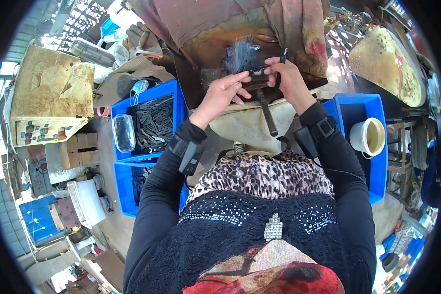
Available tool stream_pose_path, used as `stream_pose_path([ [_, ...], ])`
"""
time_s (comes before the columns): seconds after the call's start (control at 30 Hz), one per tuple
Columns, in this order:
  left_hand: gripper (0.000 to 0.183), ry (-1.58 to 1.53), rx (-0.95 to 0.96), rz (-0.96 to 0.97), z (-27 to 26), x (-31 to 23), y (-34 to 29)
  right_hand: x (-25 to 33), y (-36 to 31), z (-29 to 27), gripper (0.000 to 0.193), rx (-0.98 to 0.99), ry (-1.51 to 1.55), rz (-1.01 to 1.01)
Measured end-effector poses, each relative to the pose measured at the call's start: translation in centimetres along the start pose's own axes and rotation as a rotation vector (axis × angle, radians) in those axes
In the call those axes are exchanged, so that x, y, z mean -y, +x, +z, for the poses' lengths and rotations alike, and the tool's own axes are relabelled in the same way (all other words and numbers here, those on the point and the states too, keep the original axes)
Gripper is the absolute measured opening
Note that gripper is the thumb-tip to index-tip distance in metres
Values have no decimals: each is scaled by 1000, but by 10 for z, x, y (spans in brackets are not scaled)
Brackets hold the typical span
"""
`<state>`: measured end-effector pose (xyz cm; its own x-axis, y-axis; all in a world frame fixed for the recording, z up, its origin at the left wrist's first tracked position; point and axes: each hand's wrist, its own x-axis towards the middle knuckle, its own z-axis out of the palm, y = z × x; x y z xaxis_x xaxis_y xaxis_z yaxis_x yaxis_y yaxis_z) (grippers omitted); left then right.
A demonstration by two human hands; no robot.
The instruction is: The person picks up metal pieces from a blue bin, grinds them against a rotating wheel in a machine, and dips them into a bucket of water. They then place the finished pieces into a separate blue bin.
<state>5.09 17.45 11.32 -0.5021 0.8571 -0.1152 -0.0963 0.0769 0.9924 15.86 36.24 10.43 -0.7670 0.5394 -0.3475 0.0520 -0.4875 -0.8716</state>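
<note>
My left hand reaches over the dark work surface with its fingers bent and drawn together at the tips. What those fingertips hold, if anything, is too small to tell. My right hand is closed on a thin dark stick that points up and away from me. Between my hands lies a small dark metal piece with a bright spot, close to the fingertips of both. A dark metal bar sticks out toward me below it. Clear plastic film lies just beyond my hands.
At the left, a blue bin holds many dark strip-like parts and a clear plastic tub. A white bucket sits in the blue bin at the right. A stained reddish cloth drapes behind the work surface.
</note>
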Motion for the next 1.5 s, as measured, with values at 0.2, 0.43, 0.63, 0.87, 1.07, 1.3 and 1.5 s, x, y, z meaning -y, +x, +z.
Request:
stream_pose_path([
  [0.2,43,-132,128,-93,0,-11,-3,11,-10,14,19,139,6,38],
  [0.43,55,8,99,-136,12,-22,-5,14,-15,17,20,127,-103,-33],
  [0.63,55,61,59,-52,9,-28,-5,11,-13,12,20,176,-38,-58],
  [0.87,46,-200,19,-82,6,-18,-7,5,-18,7,17,207,-12,-55],
  [1.07,41,-134,-42,-82,-8,-15,-7,11,-20,3,17,174,-39,-54],
  [1.3,40,-87,171,-163,-13,-23,-11,12,-22,13,15,158,-144,-64],
  [1.5,35,-36,165,-225,-18,-25,-10,14,-24,20,15,136,-286,-111],
])
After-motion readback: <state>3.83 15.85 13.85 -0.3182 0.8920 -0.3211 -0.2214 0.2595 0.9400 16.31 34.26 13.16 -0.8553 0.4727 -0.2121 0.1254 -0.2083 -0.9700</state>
